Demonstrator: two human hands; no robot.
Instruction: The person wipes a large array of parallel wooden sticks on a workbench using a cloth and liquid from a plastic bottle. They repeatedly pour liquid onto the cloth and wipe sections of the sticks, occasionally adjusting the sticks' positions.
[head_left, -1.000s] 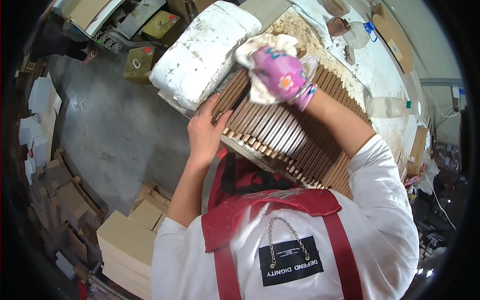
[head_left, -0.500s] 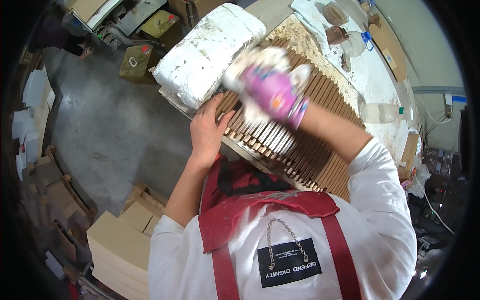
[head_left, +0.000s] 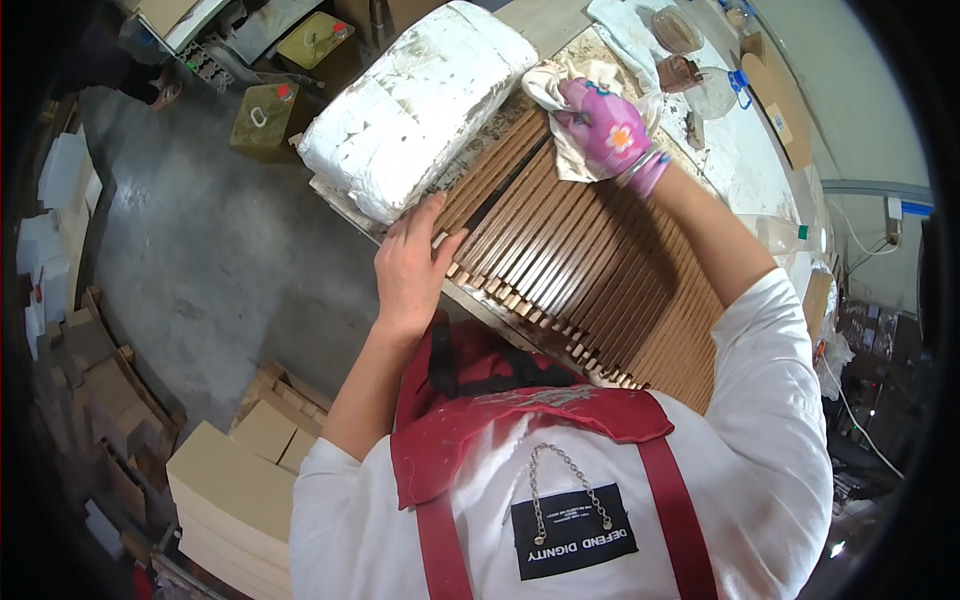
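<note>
Since a second ago your right hand (head_left: 608,135) carried rag (head_left: 575,100) toward 12 o'clock | clenched on soft, limp rag | left hand (head_left: 410,270) spread flat at 9 o'clock, steadying stiff brown slats (head_left: 570,255); hold ends.

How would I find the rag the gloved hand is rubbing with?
Look at the row of brown wooden slats on the workbench. At its far end, the right hand in a pink flowered glove presses a crumpled whitish rag. Nothing else there is soft cloth.
</note>
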